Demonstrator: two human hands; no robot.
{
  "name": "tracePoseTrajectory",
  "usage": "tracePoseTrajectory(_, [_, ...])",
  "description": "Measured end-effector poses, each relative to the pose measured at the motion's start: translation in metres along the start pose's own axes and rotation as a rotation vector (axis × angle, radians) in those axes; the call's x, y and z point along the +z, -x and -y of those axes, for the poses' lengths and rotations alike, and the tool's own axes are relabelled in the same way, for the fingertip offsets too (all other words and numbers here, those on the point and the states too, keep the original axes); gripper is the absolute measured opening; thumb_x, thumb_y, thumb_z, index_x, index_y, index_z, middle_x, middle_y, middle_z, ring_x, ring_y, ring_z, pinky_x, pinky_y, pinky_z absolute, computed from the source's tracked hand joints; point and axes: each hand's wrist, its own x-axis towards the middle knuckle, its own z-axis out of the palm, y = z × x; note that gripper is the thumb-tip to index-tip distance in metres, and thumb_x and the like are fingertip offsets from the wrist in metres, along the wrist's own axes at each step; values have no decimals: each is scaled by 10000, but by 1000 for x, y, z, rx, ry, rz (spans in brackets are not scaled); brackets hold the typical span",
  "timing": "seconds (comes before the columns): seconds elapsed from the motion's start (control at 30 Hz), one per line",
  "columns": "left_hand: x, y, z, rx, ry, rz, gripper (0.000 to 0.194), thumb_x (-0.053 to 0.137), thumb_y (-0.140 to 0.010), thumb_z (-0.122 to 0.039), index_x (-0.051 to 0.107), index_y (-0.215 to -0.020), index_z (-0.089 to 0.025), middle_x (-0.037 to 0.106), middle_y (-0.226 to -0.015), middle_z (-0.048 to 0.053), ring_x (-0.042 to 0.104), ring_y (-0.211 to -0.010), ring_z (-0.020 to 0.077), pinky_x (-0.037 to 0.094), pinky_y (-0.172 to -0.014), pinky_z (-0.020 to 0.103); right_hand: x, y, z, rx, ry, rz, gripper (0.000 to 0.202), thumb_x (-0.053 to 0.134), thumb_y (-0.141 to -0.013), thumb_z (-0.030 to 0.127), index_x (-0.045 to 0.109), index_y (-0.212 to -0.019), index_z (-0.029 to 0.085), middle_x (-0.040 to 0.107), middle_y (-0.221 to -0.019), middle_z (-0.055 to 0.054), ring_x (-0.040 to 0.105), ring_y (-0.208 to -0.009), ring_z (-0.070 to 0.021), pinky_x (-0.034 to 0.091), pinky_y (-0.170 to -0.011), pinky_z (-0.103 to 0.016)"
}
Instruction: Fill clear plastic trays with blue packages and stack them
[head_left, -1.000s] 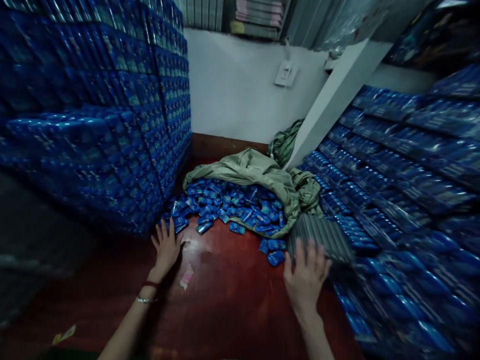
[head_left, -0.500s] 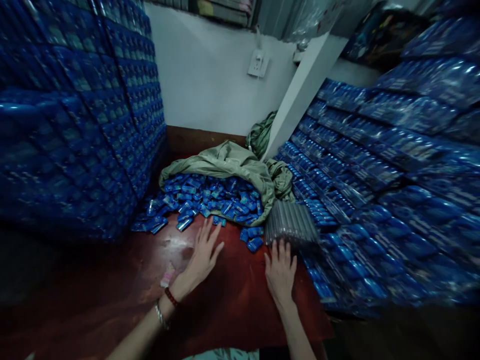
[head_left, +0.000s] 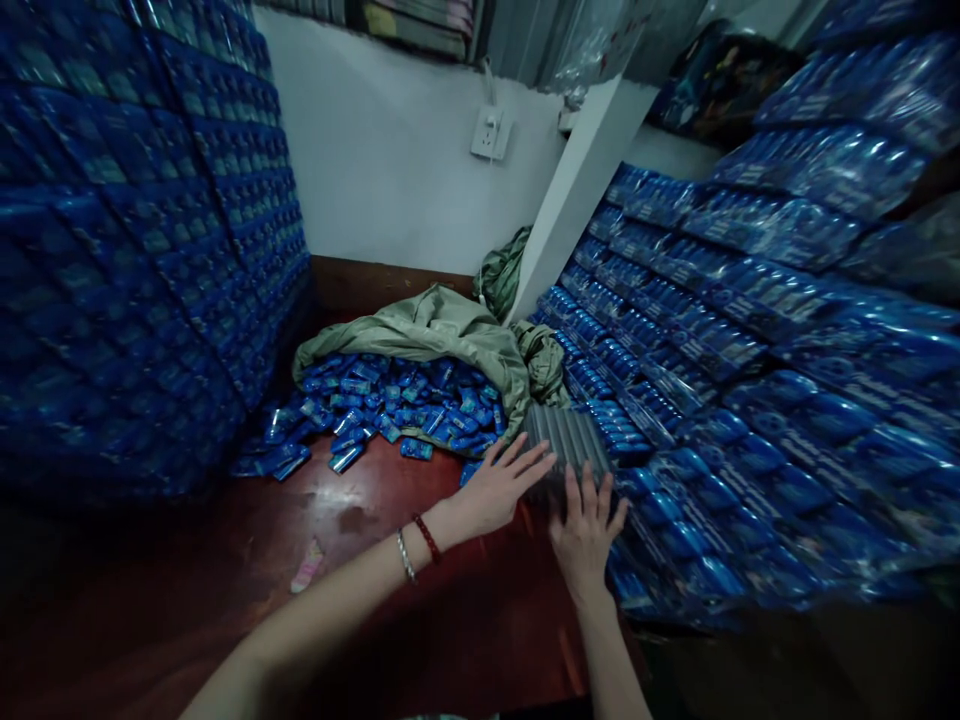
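Note:
My left hand (head_left: 491, 490), with a red bead bracelet and a silver one on its wrist, reaches across to the grey ribbed stack (head_left: 564, 440), which looks like plastic trays or sleeves. Its fingers are spread over the stack's left front corner. My right hand (head_left: 589, 530) lies with fingers apart at the stack's near right edge. Whether either hand presses on the stack I cannot tell. Small blue packets (head_left: 397, 395) spill out of a green cloth sack (head_left: 435, 315) behind my left hand, and a few of them are partly hidden by it.
A tall wall of blue wrapped packs (head_left: 142, 250) stands on the left. More blue packs (head_left: 675, 340) are piled on the right. A pink and white scrap (head_left: 307, 567) lies on the dark red tabletop (head_left: 360, 540). A wall socket (head_left: 491, 133) and a slanted white post (head_left: 574, 190) are behind.
My left hand has moved right, from in front of the blue packets to the grey stack. My right hand has shifted slightly along the stack's near edge. The view has turned a little right.

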Motion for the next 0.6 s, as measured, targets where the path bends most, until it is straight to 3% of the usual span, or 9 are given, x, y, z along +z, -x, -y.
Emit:
tracePoseTrajectory(0.13, [8, -13, 4, -1, 12, 54, 805, 381, -724, 8, 139, -1459, -215, 188, -1531, 50, 31, -1422, 229, 177, -1131, 515, -3, 37, -9, -34, -10, -95, 289, 425, -882, 221, 647, -1063, 263, 670, -978, -72, 586, -1017, -244, 227, -1000, -533])
tracePoseTrajectory(0.23, [9, 4, 6, -47, 101, -23, 805, 380, -729, 13, 144, -1459, -233, 154, -1540, 56, 43, -1424, 214, 183, -1141, 482, -25, 55, -18, -89, -26, -99, 272, 440, -857, 181, 666, -954, 296, 666, -816, -11, 624, -801, -175, 264, -962, -500])
tracePoseTrajectory(0.3, [12, 26, 6, -111, 217, -133, 754, 368, -773, -7, 152, -1458, -238, 166, -1537, 69, 104, -1420, 190, 221, -1142, 430, -44, 59, -19, -1, -72, -116, 247, 460, -847, 200, 661, -963, 283, 666, -805, -21, 623, -757, -177, 310, -933, -489])
tracePoseTrajectory(0.4, [19, 73, 5, -333, 387, -335, 622, 350, -864, -104, 185, -1449, -238, 277, -1498, 83, 261, -1378, 171, 283, -1124, 390, -63, 54, -3, 293, -276, -143, 265, 502, -848, 303, 625, -1062, 208, 672, -880, -92, 627, -801, -223, 411, -855, -438])
tracePoseTrajectory(0.43, [20, 90, 6, -450, 414, -408, 577, 345, -892, -153, 198, -1444, -237, 310, -1482, 85, 300, -1361, 174, 296, -1117, 393, -63, 52, 8, 384, -388, -90, 318, 510, -847, 346, 601, -1107, 186, 670, -916, -112, 629, -822, -233, 443, -813, -405])
tracePoseTrajectory(0.5, [19, 125, 15, -699, 399, -549, 515, 332, -930, -252, 225, -1433, -238, 345, -1461, 86, 333, -1343, 185, 306, -1108, 408, -54, 47, 40, 477, -633, 135, 401, 508, -842, 418, 566, -1156, 176, 673, -924, -112, 640, -795, -228, 482, -709, -339])
tracePoseTrajectory(0.6, [0, 174, 50, -920, 225, -687, 488, 334, -936, -336, 281, -1410, -233, 341, -1457, 89, 310, -1353, 202, 288, -1110, 418, -21, 45, 97, 387, -879, 495, 379, 456, -845, 448, 587, -1096, 197, 673, -748, -46, 634, -630, -201, 480, -579, -294])
